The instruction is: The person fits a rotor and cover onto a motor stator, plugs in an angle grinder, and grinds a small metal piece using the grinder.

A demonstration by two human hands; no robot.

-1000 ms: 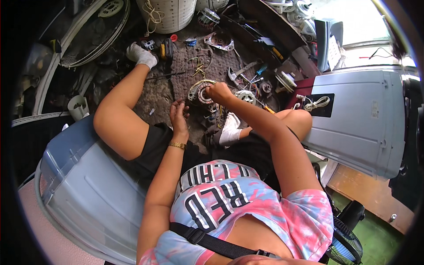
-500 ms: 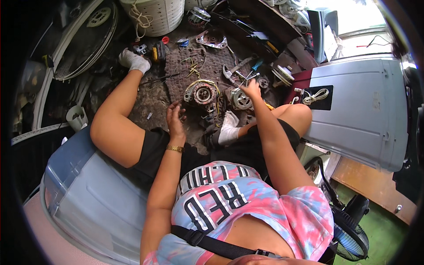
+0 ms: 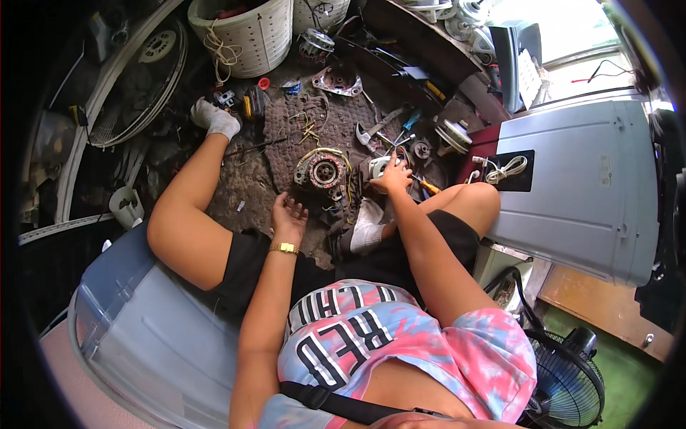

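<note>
My right hand [image 3: 392,176] lies over a round silver motor end cover [image 3: 377,166], its fingers curled on the edge and hiding much of it. My left hand [image 3: 289,219] is turned palm up, fingers apart and a little bent, with nothing in it. Just beyond that hand sits a motor stator [image 3: 325,171] with a ring of windings and yellowish wires. Past my right hand lie a claw hammer [image 3: 366,135], a blue-handled screwdriver [image 3: 412,120] and a small round metal part [image 3: 421,149]. A yellow-handled screwdriver [image 3: 429,186] is beside my right knee.
A ribbed dark mat [image 3: 286,118] lies under the parts. Behind it stand a metal bracket [image 3: 338,81], a cordless drill [image 3: 254,104] and a white perforated tub [image 3: 246,43]. A grey appliance panel [image 3: 579,186] bounds the right; a fan [image 3: 564,375] stands behind me.
My right hand has drawn back from the tools toward me and come down on the end cover. My left hand has dropped slightly nearer and turned its palm up.
</note>
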